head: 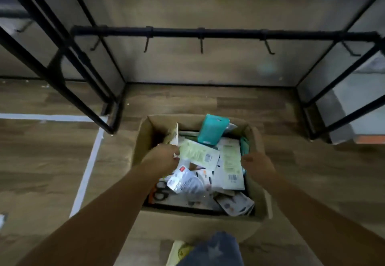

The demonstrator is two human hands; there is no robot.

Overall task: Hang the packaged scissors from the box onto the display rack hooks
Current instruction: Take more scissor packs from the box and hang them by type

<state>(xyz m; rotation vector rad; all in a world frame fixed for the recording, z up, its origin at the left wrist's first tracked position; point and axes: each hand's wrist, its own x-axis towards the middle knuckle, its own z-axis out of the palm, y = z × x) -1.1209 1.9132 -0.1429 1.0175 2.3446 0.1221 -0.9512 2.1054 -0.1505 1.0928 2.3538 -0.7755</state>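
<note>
Our left hand (164,157) pinches the pale green card-backed scissors packet (198,154) in the brown cardboard box (143,136), long axis running rightward from the grip; right hand's (257,164) hold unclear.

Both arms outstretched, hands (164,155) (257,164) curled

Wood-plank floor (218,103) under cardboard box (193,222), black rack (208,33), white tape line (87,165).

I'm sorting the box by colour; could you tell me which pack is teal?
The teal pack propped against the box's far wall; the others are white or pale green.
</note>
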